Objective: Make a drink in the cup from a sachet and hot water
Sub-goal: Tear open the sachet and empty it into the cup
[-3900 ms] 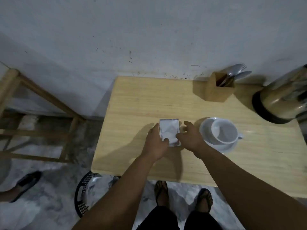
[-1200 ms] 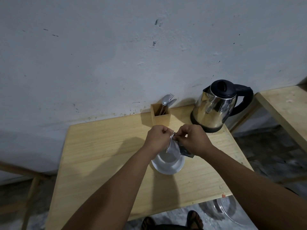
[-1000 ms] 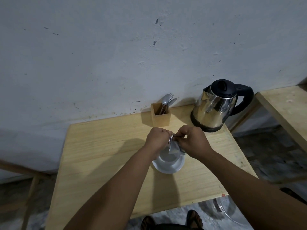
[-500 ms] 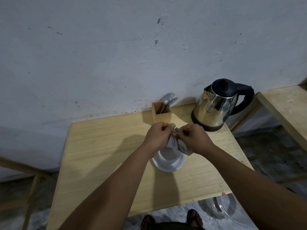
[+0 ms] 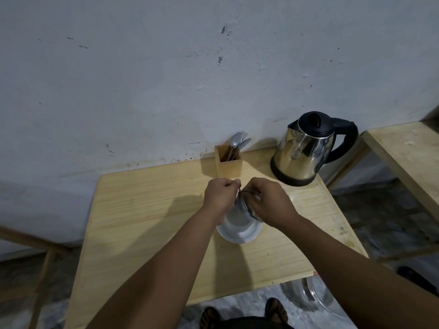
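Left hand (image 5: 219,194): closed into a fist, with the top edge of the sachet pinched between thumb and fingers; held above the left part of the cup.
Right hand (image 5: 266,201): curled shut on the same top edge of the sachet from the right, knuckles just beside those of the left hand.
Sachet (image 5: 243,206): silvery, held upright between the two hands; its lower part hangs over the cup. Whether it is torn open cannot be told, as the top is hidden by the fingers.
Cup (image 5: 235,218): white, seen only in part below the hands; it is set on the saucer near the middle of the table.
Saucer (image 5: 240,235): white and round, its near rim left uncovered.
Kettle (image 5: 306,150): shiny metal with a black lid and handle, placed at the far right corner of the table, well apart from the hands.
Cutlery box (image 5: 229,163): small and wooden, placed at the far edge left of the kettle; a fork and spoons are stood in it.
Table (image 5: 147,210): pale wood, set against a grey wall.
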